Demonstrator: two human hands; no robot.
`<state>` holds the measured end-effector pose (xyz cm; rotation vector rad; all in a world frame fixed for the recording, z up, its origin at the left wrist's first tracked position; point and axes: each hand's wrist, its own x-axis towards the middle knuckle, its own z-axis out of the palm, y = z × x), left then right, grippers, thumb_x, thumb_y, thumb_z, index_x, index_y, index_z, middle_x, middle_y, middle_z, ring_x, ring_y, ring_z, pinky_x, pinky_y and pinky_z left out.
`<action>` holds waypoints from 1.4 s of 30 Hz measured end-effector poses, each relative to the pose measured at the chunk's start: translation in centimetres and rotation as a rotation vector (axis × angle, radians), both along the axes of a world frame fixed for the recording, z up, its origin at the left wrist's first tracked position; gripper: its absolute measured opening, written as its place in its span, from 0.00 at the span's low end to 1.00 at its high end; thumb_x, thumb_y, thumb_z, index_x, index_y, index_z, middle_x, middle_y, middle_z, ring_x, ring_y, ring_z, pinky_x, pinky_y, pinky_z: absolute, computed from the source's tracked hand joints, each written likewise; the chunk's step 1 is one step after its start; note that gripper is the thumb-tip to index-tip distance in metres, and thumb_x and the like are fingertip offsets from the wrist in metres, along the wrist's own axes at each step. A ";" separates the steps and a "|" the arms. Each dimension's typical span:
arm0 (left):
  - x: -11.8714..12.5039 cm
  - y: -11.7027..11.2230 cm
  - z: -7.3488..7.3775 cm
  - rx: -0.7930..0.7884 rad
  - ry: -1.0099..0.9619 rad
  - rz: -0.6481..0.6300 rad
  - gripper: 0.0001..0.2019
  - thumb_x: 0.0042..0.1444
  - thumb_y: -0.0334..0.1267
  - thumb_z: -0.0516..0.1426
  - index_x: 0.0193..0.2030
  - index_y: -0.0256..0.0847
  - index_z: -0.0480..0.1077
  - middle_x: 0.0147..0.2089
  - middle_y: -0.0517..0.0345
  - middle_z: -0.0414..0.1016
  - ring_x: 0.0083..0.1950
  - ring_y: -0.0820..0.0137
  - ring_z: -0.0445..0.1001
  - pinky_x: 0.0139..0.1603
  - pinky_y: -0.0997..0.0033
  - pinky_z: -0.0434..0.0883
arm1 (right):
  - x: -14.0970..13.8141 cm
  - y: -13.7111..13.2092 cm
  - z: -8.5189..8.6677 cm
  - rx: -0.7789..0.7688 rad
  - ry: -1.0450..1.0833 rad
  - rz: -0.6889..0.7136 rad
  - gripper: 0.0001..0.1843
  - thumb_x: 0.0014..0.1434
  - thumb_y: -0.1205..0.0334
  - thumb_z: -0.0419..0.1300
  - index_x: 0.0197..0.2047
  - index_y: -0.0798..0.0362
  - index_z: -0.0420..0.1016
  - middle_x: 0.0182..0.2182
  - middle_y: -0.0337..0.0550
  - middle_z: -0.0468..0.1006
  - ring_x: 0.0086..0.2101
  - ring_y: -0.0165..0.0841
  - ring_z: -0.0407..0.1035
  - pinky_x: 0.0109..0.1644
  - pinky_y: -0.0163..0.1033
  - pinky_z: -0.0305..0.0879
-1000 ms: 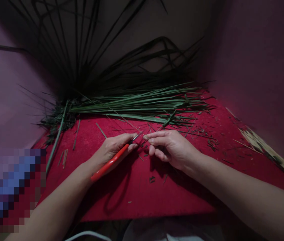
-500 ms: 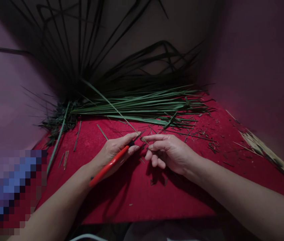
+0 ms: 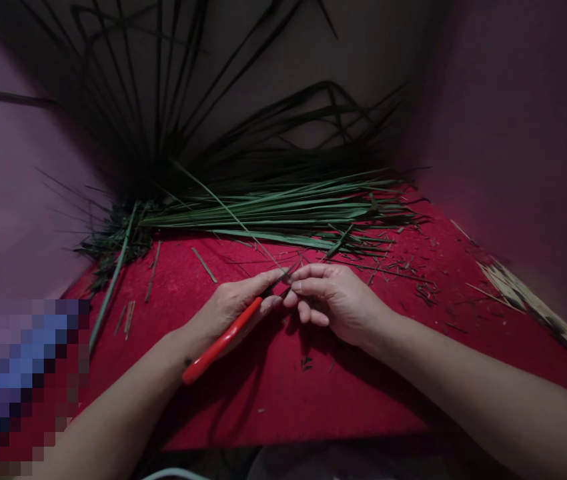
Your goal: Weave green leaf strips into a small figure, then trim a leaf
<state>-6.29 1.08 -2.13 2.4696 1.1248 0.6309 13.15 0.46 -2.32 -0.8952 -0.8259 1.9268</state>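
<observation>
red cloth [image 3: 273,393]: covering the whole work surface, running out of frame at the bottom edge.
leaf pile [image 3: 283,207]: long green blades lying across the far side of the cloth, darker ones fanning up behind into shadow; tops hard to make out.
pale sticks [image 3: 528,300]: bundle lying at the right edge, well apart from the hands, partly cut off.
stem [image 3: 113,280]: one thick green stalk lying diagonally at left, clear of the hands.
scraps [image 3: 413,280]: short green trimmings scattering over the cloth right of and behind the hands.
left hand [image 3: 236,303]: closing around the red-handled tool [image 3: 221,343], red handle sticking back along the wrist, dark tip pointing at the other hand.
right hand [image 3: 336,297]: fingertips pinching together, meeting the tool tip; both hands sitting close together mid-cloth.
thin strip [image 3: 228,212]: slender leaf rib rising from the pinch, slanting up-left over the pile.
hidden: tool blade mostly covered by the fingers, so cannot tell how it is meeting the strip; lower left corner blurred out.
</observation>
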 end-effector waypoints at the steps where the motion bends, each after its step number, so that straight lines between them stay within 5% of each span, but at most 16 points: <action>1: 0.0 0.1 -0.2 0.013 -0.006 -0.011 0.22 0.60 0.41 0.51 0.60 0.37 0.63 0.49 0.51 0.78 0.42 0.69 0.79 0.40 0.78 0.74 | 0.0 0.0 0.1 0.002 0.001 0.002 0.03 0.47 0.71 0.58 0.29 0.58 0.68 0.21 0.43 0.77 0.14 0.23 0.63 0.13 0.25 0.46; 6: 0.0 0.3 -0.3 0.046 -0.029 -0.035 0.23 0.60 0.43 0.52 0.61 0.38 0.63 0.51 0.51 0.77 0.43 0.67 0.79 0.44 0.73 0.75 | 0.2 -0.1 0.2 -0.023 -0.016 0.005 0.04 0.49 0.69 0.59 0.31 0.58 0.69 0.18 0.41 0.74 0.12 0.20 0.58 0.13 0.25 0.43; 12: 0.2 -0.2 1.3 -0.108 0.041 0.119 0.26 0.61 0.47 0.50 0.60 0.33 0.63 0.50 0.46 0.77 0.43 0.65 0.78 0.44 0.71 0.74 | 0.4 -0.3 0.4 -0.064 0.009 0.022 0.15 0.50 0.70 0.58 0.43 0.60 0.71 0.17 0.40 0.74 0.11 0.20 0.55 0.14 0.26 0.42; 27: -0.6 0.5 1.0 -0.049 0.108 0.178 0.28 0.59 0.51 0.50 0.61 0.37 0.64 0.53 0.47 0.75 0.47 0.61 0.77 0.45 0.70 0.73 | 0.8 -0.1 0.4 0.043 -0.098 -0.021 0.16 0.47 0.69 0.59 0.42 0.61 0.74 0.16 0.39 0.73 0.12 0.20 0.54 0.14 0.27 0.41; 33: -1.7 1.1 1.2 -0.068 0.032 0.388 0.28 0.59 0.50 0.50 0.61 0.34 0.62 0.37 0.49 0.79 0.34 0.64 0.77 0.33 0.72 0.72 | 1.0 -0.1 0.8 0.034 -0.101 -0.044 0.16 0.47 0.69 0.59 0.42 0.61 0.74 0.17 0.40 0.73 0.11 0.20 0.54 0.14 0.28 0.40; 36: -0.9 0.4 1.7 -0.165 0.011 0.288 0.28 0.59 0.50 0.50 0.62 0.35 0.61 0.35 0.51 0.79 0.31 0.66 0.76 0.30 0.73 0.71 | 0.8 -0.1 0.9 -0.004 -0.112 -0.038 0.16 0.47 0.69 0.59 0.41 0.60 0.74 0.17 0.40 0.74 0.12 0.20 0.55 0.14 0.27 0.42; 42: 1.0 -0.7 1.7 -0.144 0.030 0.095 0.27 0.61 0.47 0.49 0.62 0.33 0.61 0.50 0.47 0.77 0.41 0.65 0.78 0.41 0.72 0.73 | 0.4 -0.1 1.0 -0.006 -0.121 -0.046 0.11 0.46 0.69 0.59 0.37 0.59 0.72 0.18 0.41 0.74 0.13 0.21 0.58 0.15 0.26 0.46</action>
